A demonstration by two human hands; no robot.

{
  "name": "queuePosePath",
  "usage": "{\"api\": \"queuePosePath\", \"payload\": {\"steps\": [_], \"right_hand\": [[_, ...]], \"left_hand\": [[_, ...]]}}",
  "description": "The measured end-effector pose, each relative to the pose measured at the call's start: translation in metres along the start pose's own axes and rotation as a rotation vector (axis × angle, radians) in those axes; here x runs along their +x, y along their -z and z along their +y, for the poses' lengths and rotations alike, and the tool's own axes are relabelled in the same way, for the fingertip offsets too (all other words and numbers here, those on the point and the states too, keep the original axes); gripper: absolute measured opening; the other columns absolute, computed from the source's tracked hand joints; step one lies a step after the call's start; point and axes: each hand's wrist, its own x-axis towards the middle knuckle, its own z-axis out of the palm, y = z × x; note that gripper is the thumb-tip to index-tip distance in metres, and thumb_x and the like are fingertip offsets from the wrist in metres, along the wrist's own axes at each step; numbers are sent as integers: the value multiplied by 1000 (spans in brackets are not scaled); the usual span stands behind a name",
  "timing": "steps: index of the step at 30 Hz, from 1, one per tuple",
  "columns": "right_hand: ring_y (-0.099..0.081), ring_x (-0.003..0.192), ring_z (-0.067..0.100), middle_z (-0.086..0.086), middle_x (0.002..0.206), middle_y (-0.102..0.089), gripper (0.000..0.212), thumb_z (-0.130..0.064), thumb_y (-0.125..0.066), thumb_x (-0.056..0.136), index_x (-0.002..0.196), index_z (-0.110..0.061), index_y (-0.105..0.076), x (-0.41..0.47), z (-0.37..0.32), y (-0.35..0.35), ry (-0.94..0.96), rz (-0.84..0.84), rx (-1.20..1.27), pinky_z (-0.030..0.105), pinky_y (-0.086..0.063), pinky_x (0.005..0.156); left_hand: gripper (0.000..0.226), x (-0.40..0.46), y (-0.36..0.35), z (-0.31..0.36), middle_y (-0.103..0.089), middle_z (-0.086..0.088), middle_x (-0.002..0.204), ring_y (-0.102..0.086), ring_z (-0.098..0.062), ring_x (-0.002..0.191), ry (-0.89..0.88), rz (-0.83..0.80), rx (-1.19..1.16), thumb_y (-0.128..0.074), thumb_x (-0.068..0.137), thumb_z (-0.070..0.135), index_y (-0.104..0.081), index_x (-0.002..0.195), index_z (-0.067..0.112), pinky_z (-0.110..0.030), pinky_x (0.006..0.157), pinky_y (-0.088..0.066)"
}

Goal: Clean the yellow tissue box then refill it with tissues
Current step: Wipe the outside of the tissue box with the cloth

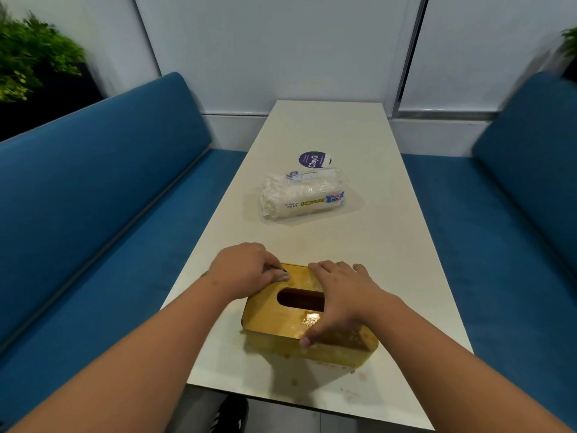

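Note:
The yellow tissue box (274, 317) lies near the table's front edge, its oval slot dark and its top spotted with crumbs or residue. My left hand (246, 268) is at the box's far left corner, fingers curled round a small whitish wipe (283, 275) that touches the lid. My right hand (340, 295) lies across the right part of the lid, fingers over the far edge and thumb hooked on the near edge. A clear plastic pack of white paper towels (304, 192) lies further up the table.
The long white table (390, 245) runs away from me to the wall, flanked by blue benches on the left (103, 214) and right (515, 214). A round purple sticker or coaster (313, 159) lies beyond the towel pack. Stains mark the tabletop around the box.

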Motion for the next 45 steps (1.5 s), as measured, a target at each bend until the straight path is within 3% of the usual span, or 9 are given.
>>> {"api": "queuePosePath", "payload": {"steps": [6,12,17,22,26,31,35,39,45], "right_hand": [[-35,135,24,-3,153,-31,140,-90,-66,39,152,-24,-17,-1,-1,1,19,15,13,44,-30,113],[-33,137,25,-3,155,-28,141,-88,-68,41,153,-23,-14,-2,-2,4,16,-11,16,43,-31,113],[-35,134,25,-2,154,-31,140,-89,-67,39,152,-22,-18,-1,-3,3,22,-1,2,43,-33,112],[-30,139,25,-3,157,-25,141,-88,-68,41,154,-23,-13,-3,-2,3,18,-10,24,43,-29,115],[-32,137,25,-3,156,-27,139,-88,-69,41,153,-23,-16,-4,-3,3,15,4,25,44,-30,113],[-30,139,25,-4,157,-25,140,-87,-70,42,154,-24,-13,-4,-4,4,9,-7,28,44,-29,115],[-33,136,25,-4,155,-28,137,-86,-71,43,152,-23,-16,-4,-4,4,12,7,21,43,-30,113],[-32,137,25,-4,155,-28,138,-86,-71,42,152,-24,-16,-4,-4,4,7,6,32,43,-29,114],[-34,135,25,-4,153,-31,135,-85,-71,42,150,-24,-20,-6,-5,4,5,5,35,44,-30,112]], "left_hand": [[40,-3,-5,17,-61,12,101,-56,-10,96,-86,21,28,-49,90,66,-69,116,42,-32,80,-51],[42,-15,-2,-9,-56,15,95,-55,-10,93,35,19,-57,-49,90,66,-69,116,40,-28,77,-50],[41,-6,-4,16,-61,11,104,-57,-12,99,-48,19,2,-49,90,66,-69,115,41,-31,78,-50],[42,-6,0,-3,-61,12,104,-56,-11,97,26,14,2,-49,90,66,-69,116,40,-29,79,-50],[44,2,-2,18,-61,10,105,-56,-13,99,-77,21,60,-47,90,66,-68,118,40,-30,78,-48],[46,3,1,-2,-57,11,100,-57,-13,97,8,17,66,-43,93,65,-67,121,39,-30,81,-51],[46,10,-3,17,-54,11,97,-57,-13,97,-96,39,93,-41,93,66,-66,121,40,-28,75,-45],[44,16,0,10,-56,10,100,-58,-15,98,-22,58,107,-41,94,64,-68,119,39,-30,76,-47],[47,10,0,10,-55,12,99,-56,-12,97,-139,31,129,-36,95,66,-65,123,42,-29,79,-48]]}}
